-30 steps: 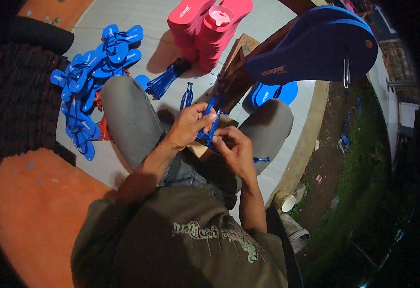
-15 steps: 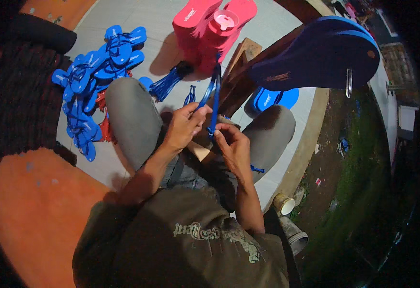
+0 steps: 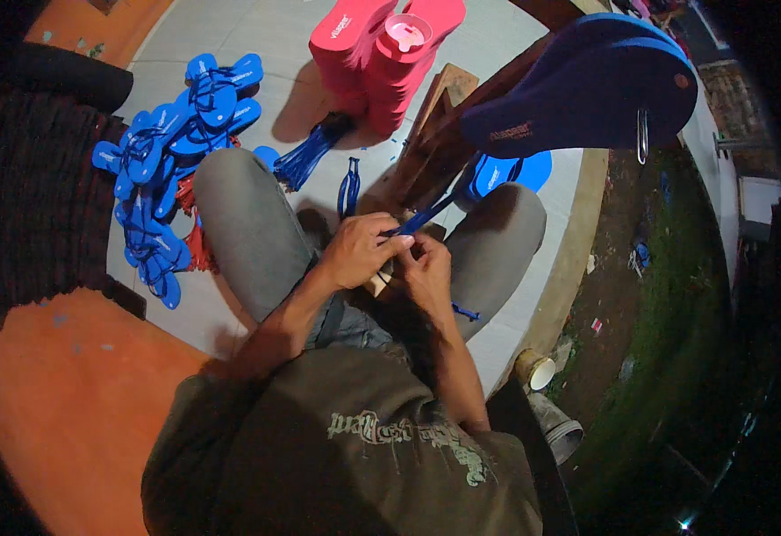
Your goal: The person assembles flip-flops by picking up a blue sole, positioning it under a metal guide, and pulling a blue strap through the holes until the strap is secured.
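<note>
Between the knees: left hand (image 3: pixel 359 253) and right hand (image 3: pixel 426 268) pinched on a blue strap (image 3: pixel 421 217). Far left — finished blue sandals (image 3: pixel 171 152) heaped; red soles (image 3: pixel 381 54) stacked far, apparently unstrapped.

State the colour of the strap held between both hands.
Blue strap, pinched by left hand and right hand; head view.

blue strap (image 3: pixel 419 220): near end hidden inside the left hand (image 3: pixel 361 252) and right hand (image 3: pixel 426 272)
pink sole stack (image 3: pixel 381 45): top cut off by the upper edge
wooden stand (image 3: pixel 430 134): base hidden behind hands and knees
</note>
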`<state>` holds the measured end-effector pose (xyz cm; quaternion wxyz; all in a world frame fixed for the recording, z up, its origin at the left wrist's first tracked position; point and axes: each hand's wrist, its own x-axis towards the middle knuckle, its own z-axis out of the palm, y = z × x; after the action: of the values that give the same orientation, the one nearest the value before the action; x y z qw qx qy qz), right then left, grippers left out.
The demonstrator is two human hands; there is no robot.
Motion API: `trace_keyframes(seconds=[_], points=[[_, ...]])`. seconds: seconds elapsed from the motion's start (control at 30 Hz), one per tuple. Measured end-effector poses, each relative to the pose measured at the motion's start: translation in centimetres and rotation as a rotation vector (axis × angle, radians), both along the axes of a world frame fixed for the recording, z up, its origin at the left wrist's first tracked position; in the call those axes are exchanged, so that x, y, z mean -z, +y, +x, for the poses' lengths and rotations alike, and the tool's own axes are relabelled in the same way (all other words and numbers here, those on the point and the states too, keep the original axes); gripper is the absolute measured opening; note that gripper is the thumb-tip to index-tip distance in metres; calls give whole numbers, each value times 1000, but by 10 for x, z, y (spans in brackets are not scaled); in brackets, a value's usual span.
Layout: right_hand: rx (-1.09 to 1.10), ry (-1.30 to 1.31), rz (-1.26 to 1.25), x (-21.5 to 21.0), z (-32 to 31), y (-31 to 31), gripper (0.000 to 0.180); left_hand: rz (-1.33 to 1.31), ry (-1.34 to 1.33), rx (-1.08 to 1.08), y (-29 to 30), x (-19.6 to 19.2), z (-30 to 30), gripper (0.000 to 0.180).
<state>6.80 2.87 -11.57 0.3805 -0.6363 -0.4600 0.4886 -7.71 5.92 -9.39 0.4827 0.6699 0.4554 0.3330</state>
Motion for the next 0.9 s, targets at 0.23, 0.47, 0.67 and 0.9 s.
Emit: trace_keyframes(seconds=[0.23, 0.47, 0.67, 0.9], points=[[-193, -205, 55, -10, 6, 12, 27, -601, -588, -81, 9, -10, -24, 23], [-305, 194, -162, -33, -5, -8, 24, -395, -300, -216, -3, -2, -25, 27], [-247, 76, 85, -10, 1, -25, 35, -569, -669, -295, -20, 10, -14, 25], [-211, 487, -83, -35, -19, -20, 23, -529, -831, -302, -14, 1, -10, 22]])
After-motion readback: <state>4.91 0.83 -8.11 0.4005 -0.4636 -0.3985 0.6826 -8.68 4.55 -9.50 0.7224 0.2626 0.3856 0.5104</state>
